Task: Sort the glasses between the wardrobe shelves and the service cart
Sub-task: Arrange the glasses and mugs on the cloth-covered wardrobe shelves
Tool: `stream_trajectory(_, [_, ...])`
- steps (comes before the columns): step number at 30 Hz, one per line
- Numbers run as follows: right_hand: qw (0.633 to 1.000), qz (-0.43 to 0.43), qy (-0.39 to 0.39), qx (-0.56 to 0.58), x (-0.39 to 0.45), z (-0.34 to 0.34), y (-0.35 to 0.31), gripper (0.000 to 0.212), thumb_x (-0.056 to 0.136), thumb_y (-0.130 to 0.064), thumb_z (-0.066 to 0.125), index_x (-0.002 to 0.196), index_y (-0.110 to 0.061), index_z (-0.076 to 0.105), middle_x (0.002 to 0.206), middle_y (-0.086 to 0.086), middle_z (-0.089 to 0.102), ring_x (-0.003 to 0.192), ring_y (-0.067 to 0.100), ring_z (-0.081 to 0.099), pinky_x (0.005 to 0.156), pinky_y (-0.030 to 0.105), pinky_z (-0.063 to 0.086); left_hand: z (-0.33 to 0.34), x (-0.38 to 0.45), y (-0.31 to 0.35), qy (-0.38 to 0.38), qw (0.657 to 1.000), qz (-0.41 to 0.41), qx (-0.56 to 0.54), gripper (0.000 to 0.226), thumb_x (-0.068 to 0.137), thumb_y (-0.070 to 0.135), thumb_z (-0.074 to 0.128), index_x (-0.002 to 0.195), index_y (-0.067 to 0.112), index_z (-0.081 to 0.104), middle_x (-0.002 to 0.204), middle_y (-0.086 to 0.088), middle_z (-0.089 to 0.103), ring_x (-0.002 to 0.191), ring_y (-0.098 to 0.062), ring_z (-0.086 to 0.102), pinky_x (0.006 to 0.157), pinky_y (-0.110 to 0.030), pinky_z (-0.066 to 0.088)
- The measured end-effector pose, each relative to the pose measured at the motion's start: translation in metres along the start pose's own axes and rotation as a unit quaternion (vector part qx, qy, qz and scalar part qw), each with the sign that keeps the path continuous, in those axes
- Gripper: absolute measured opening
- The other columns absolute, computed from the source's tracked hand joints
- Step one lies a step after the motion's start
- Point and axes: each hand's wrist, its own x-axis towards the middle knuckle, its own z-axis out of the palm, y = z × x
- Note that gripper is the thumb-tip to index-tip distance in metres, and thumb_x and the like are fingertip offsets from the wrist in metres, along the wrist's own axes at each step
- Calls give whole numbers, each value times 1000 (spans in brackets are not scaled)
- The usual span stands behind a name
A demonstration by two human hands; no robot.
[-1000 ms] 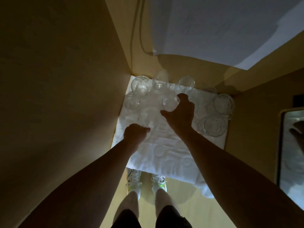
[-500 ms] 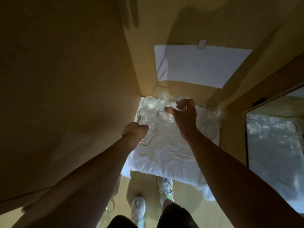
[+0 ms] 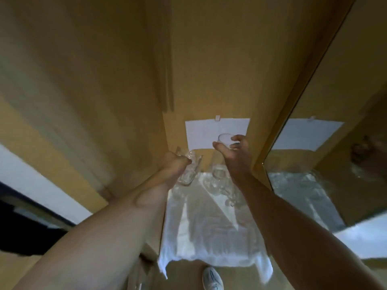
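Inside the wooden wardrobe (image 3: 88, 84), I work with a glass in each hand above the shelf. At left, my left hand (image 3: 174, 164) has its fingers curled round a tall clear glass (image 3: 189, 170), which hangs tilted with its base toward me, clear of the white cloth (image 3: 211, 233) that covers the shelf. In the middle, a few glasses (image 3: 222, 181) stand on the far part of that cloth, blurred and running together, so I cannot count them; the near part of the cloth carries nothing I can make out. Just right of them, my right hand (image 3: 235, 154) grasps a short tumbler (image 3: 225, 140) from below, thumb on one side and fingers on the other, holding it high in front of the white paper sheet (image 3: 217, 132) pinned to the back panel. At far right a mirror panel (image 3: 326, 164) repeats cloth and paper. I judge the sorting to be part way through: two glasses are lifted and in transit, several wait on the shelf, and the service cart is out of view, so its load cannot be told.
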Motion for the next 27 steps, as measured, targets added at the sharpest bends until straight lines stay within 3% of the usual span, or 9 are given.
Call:
stream_trajectory(2, [1000,-7,1,14,-17,-11,-20,47,66,-39,90,98,-28,57,97,-5,64,86,9,63,70,20,45,-13,-24,20,16,999,34,6,19,76,21,81,77,13,64,68,-2,66,60,-16,63,50,-21,42])
stream_trajectory(6, [1000,-23,12,11,-52,-29,-64,48,68,-33,89,101,-23,56,98,2,69,89,13,67,76,28,50,-34,-76,50,20,994,104,-25,17,78,17,77,92,11,70,83,-7,70,79,-26,68,66,-28,50])
stream_trajectory(9, [999,-42,19,-20,-79,-42,-86,50,62,-43,85,97,-26,54,93,5,68,85,19,66,71,33,49,-45,-106,58,26,988,147,-42,5,82,14,71,79,10,71,73,-2,71,69,-19,67,62,-26,49])
stream_trajectory(10, [998,-47,22,-29,-89,-48,-91,51,59,-47,83,95,-28,53,90,3,67,83,19,66,69,33,49,-48,-115,59,19,986,159,-42,11,84,15,70,73,14,70,72,0,70,67,-18,66,62,-27,49])
stream_trajectory(14, [996,-64,37,-53,-127,-76,-105,54,56,-52,79,95,-26,52,85,-3,65,78,16,64,69,35,52,-58,-152,58,-18,982,189,8,14,78,17,78,77,20,64,85,-1,69,82,-22,66,76,-34,56])
stream_trajectory(19, [994,-75,50,-56,-165,-115,-120,52,62,-50,80,96,-20,53,83,-2,62,76,16,62,62,31,45,-62,-205,61,-28,974,223,27,13,78,11,79,81,17,68,89,-4,71,79,-17,65,57,-25,44])
stream_trajectory(27, [994,-94,33,-46,-211,-192,-138,50,63,-54,81,93,-26,52,91,0,65,83,15,63,64,29,47,-32,-290,55,-13,970,241,-11,18,78,15,82,93,14,73,89,-2,73,81,-15,67,58,-23,44])
